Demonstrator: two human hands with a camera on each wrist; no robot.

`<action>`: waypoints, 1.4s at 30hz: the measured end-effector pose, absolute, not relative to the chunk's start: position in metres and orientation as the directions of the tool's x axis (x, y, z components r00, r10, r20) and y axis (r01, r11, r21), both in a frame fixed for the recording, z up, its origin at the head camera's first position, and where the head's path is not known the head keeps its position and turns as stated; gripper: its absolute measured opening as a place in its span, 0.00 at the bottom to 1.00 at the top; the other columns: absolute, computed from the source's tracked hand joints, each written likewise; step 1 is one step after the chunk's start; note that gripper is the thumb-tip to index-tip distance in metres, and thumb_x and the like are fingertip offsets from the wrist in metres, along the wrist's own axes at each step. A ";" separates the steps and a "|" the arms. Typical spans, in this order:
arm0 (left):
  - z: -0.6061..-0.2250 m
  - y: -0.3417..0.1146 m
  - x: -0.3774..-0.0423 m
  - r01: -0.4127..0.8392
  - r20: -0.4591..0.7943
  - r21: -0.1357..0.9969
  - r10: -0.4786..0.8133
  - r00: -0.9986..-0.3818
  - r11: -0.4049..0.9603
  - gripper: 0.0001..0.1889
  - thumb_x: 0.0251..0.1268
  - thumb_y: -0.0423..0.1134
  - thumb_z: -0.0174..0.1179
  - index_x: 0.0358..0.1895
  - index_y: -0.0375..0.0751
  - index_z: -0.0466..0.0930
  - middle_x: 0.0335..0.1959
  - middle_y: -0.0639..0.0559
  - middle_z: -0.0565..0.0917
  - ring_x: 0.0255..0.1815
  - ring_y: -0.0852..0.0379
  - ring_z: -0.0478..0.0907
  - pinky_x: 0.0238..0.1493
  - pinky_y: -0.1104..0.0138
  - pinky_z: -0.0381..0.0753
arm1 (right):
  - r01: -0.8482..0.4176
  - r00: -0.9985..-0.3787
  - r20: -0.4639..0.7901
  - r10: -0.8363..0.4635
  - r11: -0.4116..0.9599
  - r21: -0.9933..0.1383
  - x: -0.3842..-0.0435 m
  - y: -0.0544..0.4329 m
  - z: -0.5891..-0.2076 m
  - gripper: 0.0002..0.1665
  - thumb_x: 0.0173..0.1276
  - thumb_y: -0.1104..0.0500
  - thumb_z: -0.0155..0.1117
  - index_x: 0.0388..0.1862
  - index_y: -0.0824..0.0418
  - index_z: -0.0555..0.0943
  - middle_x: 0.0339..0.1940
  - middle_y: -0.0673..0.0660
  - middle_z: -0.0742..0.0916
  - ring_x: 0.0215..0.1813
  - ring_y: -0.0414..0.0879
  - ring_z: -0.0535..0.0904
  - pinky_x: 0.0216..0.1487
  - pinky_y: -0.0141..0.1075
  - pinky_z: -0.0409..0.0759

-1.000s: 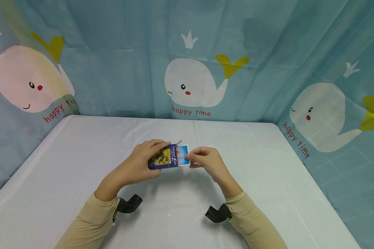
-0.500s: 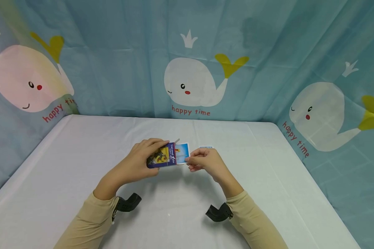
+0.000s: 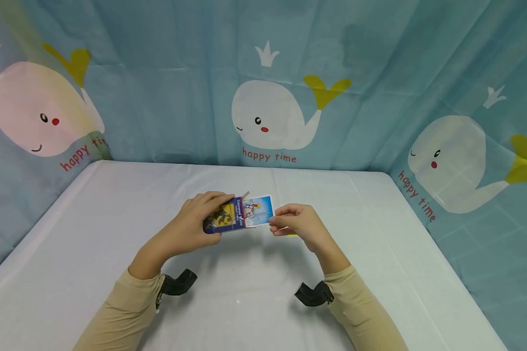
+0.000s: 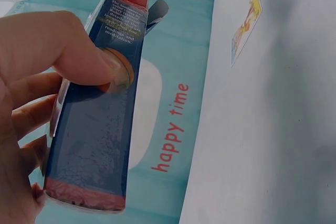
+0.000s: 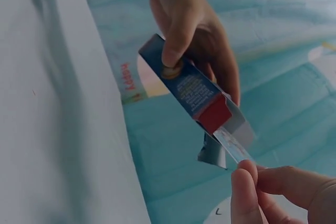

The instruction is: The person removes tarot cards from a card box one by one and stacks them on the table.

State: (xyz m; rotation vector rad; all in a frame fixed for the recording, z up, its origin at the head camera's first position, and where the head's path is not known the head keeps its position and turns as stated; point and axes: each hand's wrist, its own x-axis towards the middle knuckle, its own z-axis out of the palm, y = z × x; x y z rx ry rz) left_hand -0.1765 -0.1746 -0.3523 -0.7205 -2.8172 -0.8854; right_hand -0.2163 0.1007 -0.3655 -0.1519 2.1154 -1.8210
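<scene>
Currently, box is gripped between thumb and fingers of left hand, raised above white table, mouth turned toward right hand. Illustrated card is pinched at outer end by right hand, other end hidden inside box. Loose card is seen lying on table. Step judged as card withdrawal; for next move, straight pull along box's length is called for, box held steady, open flap avoided.

Card — between box and right grip
</scene>
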 end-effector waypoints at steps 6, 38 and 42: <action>-0.352 -0.177 -0.176 0.472 0.244 0.517 0.406 -0.881 0.714 0.43 0.49 0.34 0.66 0.75 0.47 0.65 0.72 0.46 0.68 0.69 0.43 0.65 0.62 0.46 0.60 | 0.136 -0.941 -0.183 -0.284 0.176 -0.975 -0.221 0.110 -0.362 0.14 0.65 0.61 0.68 0.44 0.72 0.81 0.32 0.60 0.90 0.30 0.42 0.87 0.43 0.42 0.86; -0.347 -0.181 -0.175 0.476 0.263 0.518 0.397 -0.879 0.710 0.43 0.48 0.32 0.66 0.74 0.46 0.65 0.71 0.45 0.69 0.68 0.43 0.65 0.62 0.45 0.59 | 0.161 -0.945 -0.181 -0.273 0.092 -0.983 -0.226 0.121 -0.358 0.17 0.67 0.65 0.65 0.51 0.75 0.78 0.32 0.53 0.90 0.36 0.43 0.89 0.43 0.35 0.85; -0.346 -0.181 -0.174 0.477 0.264 0.520 0.398 -0.879 0.708 0.42 0.49 0.32 0.66 0.74 0.46 0.65 0.71 0.45 0.69 0.67 0.43 0.65 0.63 0.45 0.59 | 0.174 -0.939 -0.190 -0.286 0.081 -0.981 -0.227 0.121 -0.359 0.16 0.68 0.67 0.64 0.51 0.76 0.77 0.33 0.53 0.89 0.36 0.42 0.89 0.42 0.33 0.85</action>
